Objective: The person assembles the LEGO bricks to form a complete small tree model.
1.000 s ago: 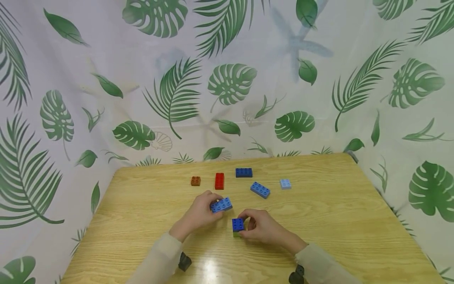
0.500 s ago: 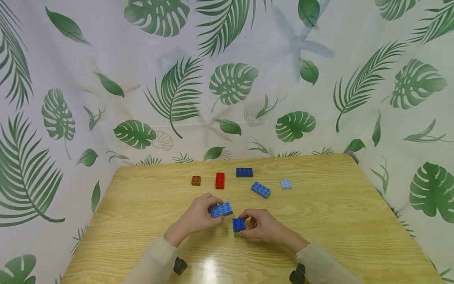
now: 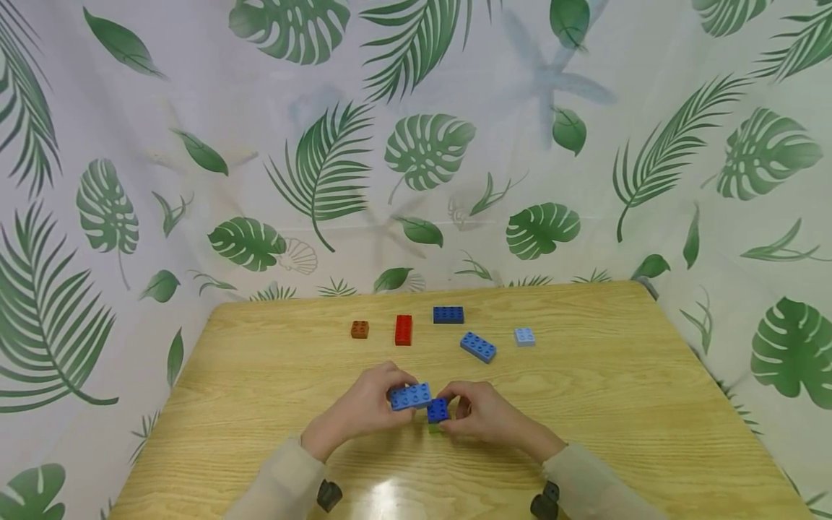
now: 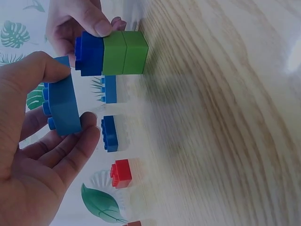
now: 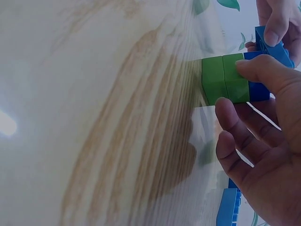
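Note:
My left hand (image 3: 364, 408) pinches a light blue toy building brick (image 3: 411, 396) with two rows of studs, fingers on the far side and thumb on the near side. To its right, my right hand (image 3: 490, 417) holds a small stack between thumb and fingers. Two green bricks (image 4: 125, 52) form the lower part of that stack, and a dark blue brick (image 4: 91, 54) tops it, studs up. The stack stands upright on the table. In the head view the light blue brick's right end is just beside and above the dark blue brick, tilted slightly.
Across the back of the wooden table (image 3: 617, 404) lie an orange-brown brick (image 3: 360, 329), a red brick (image 3: 403, 330), a long dark blue brick (image 3: 448, 315), a medium blue brick (image 3: 477, 347) and a small pale blue brick (image 3: 524, 337). A leaf-print cloth (image 3: 481, 238) hangs behind.
My left hand has brought the light blue brick nearer and to the right, up to the stack's top. My right hand keeps its hold on the stack in nearly the same place.

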Demonstrator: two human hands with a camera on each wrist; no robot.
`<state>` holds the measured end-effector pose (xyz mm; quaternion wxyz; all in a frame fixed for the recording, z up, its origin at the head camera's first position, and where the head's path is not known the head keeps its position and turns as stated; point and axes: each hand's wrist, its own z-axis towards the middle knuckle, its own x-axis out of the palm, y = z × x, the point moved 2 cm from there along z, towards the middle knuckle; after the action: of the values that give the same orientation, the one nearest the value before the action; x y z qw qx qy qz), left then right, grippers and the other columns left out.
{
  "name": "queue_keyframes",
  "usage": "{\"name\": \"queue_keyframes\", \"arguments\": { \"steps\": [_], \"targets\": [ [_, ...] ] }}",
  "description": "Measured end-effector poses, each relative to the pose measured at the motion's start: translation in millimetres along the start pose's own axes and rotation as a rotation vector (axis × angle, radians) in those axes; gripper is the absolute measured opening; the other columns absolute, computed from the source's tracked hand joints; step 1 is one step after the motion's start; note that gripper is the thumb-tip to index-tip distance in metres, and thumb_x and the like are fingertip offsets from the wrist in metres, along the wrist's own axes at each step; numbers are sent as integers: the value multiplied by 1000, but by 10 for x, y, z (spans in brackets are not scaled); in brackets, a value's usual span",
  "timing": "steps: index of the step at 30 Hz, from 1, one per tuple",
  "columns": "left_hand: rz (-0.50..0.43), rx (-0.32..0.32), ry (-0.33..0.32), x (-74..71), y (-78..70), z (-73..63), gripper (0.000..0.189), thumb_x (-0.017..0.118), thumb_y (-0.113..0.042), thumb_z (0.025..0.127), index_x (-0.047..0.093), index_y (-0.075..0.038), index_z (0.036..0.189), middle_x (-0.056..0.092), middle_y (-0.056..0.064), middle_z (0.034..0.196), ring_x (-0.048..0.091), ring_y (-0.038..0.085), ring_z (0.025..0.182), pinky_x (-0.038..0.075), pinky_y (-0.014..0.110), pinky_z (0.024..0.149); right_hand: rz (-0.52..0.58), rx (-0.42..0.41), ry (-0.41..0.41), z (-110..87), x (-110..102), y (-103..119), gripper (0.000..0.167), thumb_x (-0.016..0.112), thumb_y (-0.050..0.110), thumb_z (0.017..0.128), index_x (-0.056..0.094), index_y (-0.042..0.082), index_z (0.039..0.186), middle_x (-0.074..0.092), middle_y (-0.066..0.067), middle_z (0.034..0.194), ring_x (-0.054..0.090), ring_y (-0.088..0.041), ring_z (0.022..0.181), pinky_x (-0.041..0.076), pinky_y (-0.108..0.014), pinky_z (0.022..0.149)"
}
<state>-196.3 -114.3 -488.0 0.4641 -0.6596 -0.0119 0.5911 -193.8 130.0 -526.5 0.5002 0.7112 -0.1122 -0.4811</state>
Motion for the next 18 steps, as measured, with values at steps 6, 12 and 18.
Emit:
{"name": "queue_keyframes", "arguments": {
  "steps": [6, 12, 18],
  "targets": [
    [-17, 13, 46, 33, -42, -3, 36, 81, -19, 86, 76, -8, 120, 66, 0, 102, 53, 6, 85, 48, 20, 73, 11, 1, -4, 3, 8, -17, 31, 83, 25, 93, 72, 11, 119, 69, 1, 87, 60, -7, 73, 50, -23, 64],
    [-5, 28, 82, 65, -66, 4, 38, 79, -19, 86, 75, -9, 122, 70, 1, 105, 54, 4, 87, 49, 19, 75, 19, 6, -5, 5, 10, -30, 32, 83, 25, 93, 72, 12, 120, 69, 1, 86, 61, -8, 73, 50, -23, 64],
    [-6, 70, 105, 92, -79, 10, 41, 76, -15, 90, 73, -7, 130, 75, 3, 104, 53, 1, 78, 47, 16, 68, 10, 9, -9, 8, 3, -21, 33, 83, 25, 92, 72, 11, 120, 68, 2, 85, 61, -7, 72, 50, -23, 64]
  ]
}}
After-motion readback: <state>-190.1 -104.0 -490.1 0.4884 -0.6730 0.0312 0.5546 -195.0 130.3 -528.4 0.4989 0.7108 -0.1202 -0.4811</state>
